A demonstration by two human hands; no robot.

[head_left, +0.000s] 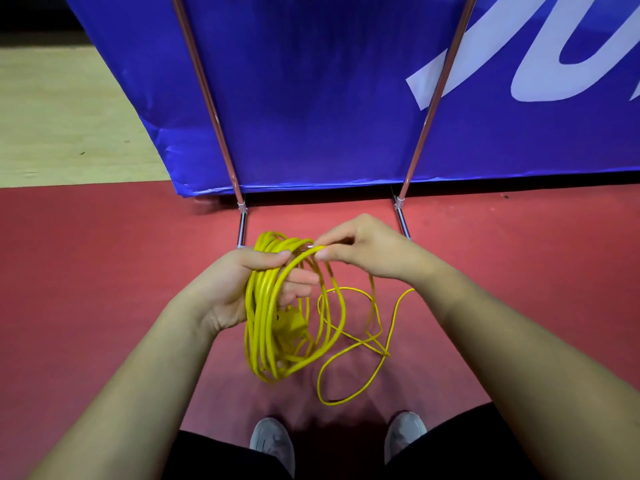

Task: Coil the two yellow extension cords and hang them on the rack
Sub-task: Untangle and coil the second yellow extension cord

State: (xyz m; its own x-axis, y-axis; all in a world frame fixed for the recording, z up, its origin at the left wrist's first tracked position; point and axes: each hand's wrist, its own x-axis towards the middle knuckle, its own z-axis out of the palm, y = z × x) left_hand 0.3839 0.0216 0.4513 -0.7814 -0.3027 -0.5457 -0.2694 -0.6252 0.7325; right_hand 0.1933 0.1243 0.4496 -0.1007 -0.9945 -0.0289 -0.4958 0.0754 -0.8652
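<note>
above a red floor (pixel 104 271), before a blue banner (pixel 311 98). gripping a hanging coil of yellow extension cord (pixel 260 323) in the left hand (pixel 242 289), palm inward. pinching its loose strand at the coil's top with the right hand (pixel 367 251).

Lettering on banner (pixel 311 98) — cropped, unreadable

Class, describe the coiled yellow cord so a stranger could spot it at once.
Find the big blue fabric banner above the red floor. Before it, the person's left hand grips a bundle of yellow cord loops. Unlike the loose yellow strand trailing on the floor, it hangs gathered in stacked loops.
</note>
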